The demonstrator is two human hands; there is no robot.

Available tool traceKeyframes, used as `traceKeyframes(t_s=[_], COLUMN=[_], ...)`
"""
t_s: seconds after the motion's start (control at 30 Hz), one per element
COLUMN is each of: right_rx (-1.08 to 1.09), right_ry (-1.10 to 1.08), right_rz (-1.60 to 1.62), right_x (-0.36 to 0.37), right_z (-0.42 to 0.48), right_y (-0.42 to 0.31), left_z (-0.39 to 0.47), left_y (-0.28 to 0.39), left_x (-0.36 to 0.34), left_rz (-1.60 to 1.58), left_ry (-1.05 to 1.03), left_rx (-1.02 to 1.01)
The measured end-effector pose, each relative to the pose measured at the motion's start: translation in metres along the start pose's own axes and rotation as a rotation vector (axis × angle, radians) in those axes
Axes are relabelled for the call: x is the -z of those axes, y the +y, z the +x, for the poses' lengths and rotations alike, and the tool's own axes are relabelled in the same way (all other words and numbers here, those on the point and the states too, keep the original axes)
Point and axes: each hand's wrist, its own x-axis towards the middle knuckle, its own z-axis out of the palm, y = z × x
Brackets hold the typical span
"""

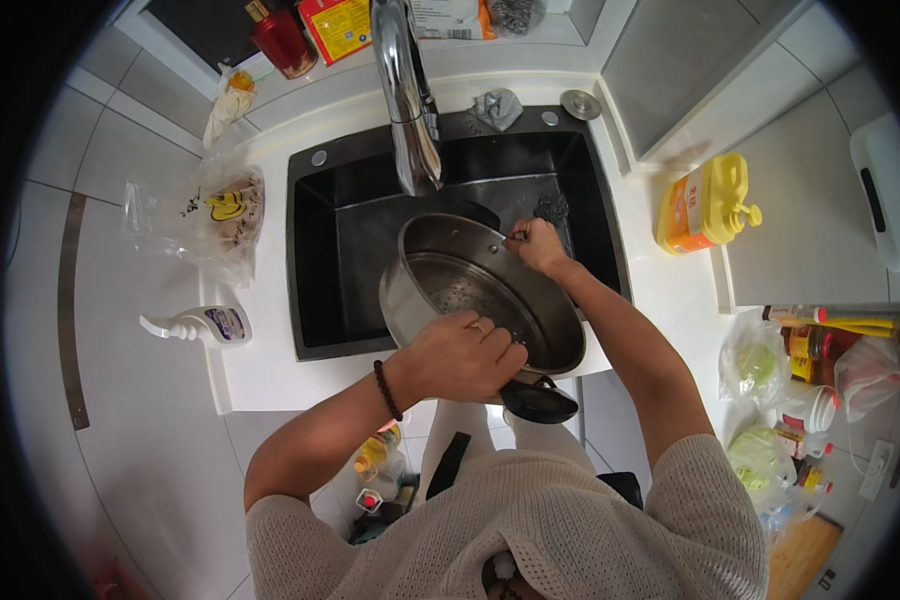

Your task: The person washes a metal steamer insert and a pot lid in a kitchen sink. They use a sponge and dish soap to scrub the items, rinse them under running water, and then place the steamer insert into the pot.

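A deep stainless steel pot [487,289] is tilted over the front edge of a black sink [345,300], its open mouth facing up towards me. Small spots or drops dot its inner base. My left hand [469,356], knuckles up, grips the near side of the rim beside a black side handle [540,403]. At the far side, my right hand [538,246] has its fingers closed at the rim; a small dark part shows between them, too covered to name. Part of another black handle [480,214] shows behind the far wall. Above the sink hangs a chrome faucet [412,142].
A crumpled grey cloth [499,110] and a metal sink strainer [581,105] sit at the back edge. Right stands a yellow pump jug [709,202]. On the left counter are a plastic bag [217,210] and a white spray bottle [214,325]. Bottles [375,465] stand on the floor.
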Motion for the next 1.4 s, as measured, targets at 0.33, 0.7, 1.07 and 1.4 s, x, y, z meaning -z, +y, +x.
traceKeyframes(t_s=[0.33,0.7,1.07,1.4], right_rx=[0.078,0.081,-0.048,-0.194], right_ry=[0.113,0.085,0.392,0.486], right_rz=[0.015,0.05,0.254,0.694], right_x=[-0.006,-0.008,0.009,0.105], right_z=[-0.003,-0.004,0.019,-0.002], right_y=[0.01,0.016,0.009,0.027], left_z=[0.009,0.009,0.007,-0.017], left_y=[0.003,0.001,-0.006,-0.032], left_x=[-0.002,-0.006,0.0,-0.034], left_rz=[0.002,-0.023,-0.07,-0.431], left_ry=[0.01,0.007,-0.031,0.515], left_rx=[-0.022,-0.005,0.04,0.923])
